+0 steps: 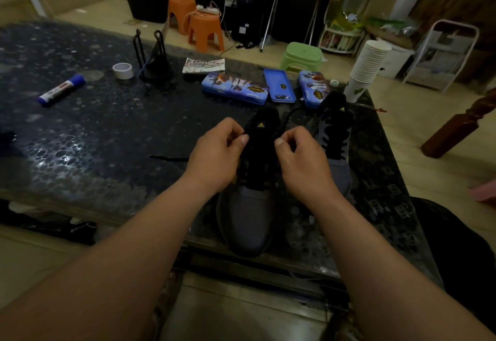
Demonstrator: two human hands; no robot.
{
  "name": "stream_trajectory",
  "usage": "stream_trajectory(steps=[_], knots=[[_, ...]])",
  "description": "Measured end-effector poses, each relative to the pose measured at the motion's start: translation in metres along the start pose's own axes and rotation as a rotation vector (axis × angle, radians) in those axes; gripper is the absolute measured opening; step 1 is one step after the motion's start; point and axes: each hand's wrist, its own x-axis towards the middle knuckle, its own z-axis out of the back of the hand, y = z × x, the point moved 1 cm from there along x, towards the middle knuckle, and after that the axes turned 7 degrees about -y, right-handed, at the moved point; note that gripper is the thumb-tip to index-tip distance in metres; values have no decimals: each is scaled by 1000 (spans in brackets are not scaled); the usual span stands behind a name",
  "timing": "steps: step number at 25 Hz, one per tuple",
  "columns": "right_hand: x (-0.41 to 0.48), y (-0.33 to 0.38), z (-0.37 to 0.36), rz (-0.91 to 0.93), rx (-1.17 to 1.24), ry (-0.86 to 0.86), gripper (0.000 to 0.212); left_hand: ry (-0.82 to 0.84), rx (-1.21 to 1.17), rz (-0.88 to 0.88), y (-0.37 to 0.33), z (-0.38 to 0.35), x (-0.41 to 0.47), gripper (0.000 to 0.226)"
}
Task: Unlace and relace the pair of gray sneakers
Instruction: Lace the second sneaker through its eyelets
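Work is at the top eyelets of the nearer sneaker (249, 222). It lies on the table (107, 131) with its toe toward the person and its tongue (261, 123) just beyond the fingertips. The left hand (217, 150) and right hand (300, 158) face each other across the tongue. On each the fingers are curled and the thumb pressed to the forefinger, apparently pinching the black lace (169, 157), though black on black is hard to make out there. One loose end runs out leftward from under the left hand; another curves away beyond the right fingers. The second sneaker (339, 169) stands just right of the right knuckles, laced. I judge this the uppermost crossing of the first shoe, but cannot tell whether the lace is coming out or going back in. The next move calls for a firm pinch on one end and a straight pull through its eyelet, while the other hand steadies the shoe.
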Motion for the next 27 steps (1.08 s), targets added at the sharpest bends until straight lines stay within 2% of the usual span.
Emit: stream_trajectory(steps=[6,10,13,16,20,27], knots=[[1,-8,-3,75,-14,38,13,110,-50,15,2,5,-1,16],[-1,-11,-3,82,9,42,14,-2,-20,73,0,7,0,13],[-1,-10,-2,7,74,20,8,-75,55,8,-8,8,-4,16],[-1,-6,-1,-51,149,-13,7,-48,74,-84,-13,5,-8,8],[-1,-5,0,-44,162,-9,7,-37,186,-131,-12,2,-6,12],[3,-5,0,-54,102,-16,11,10,103,-117,-10,9,-7,12]])
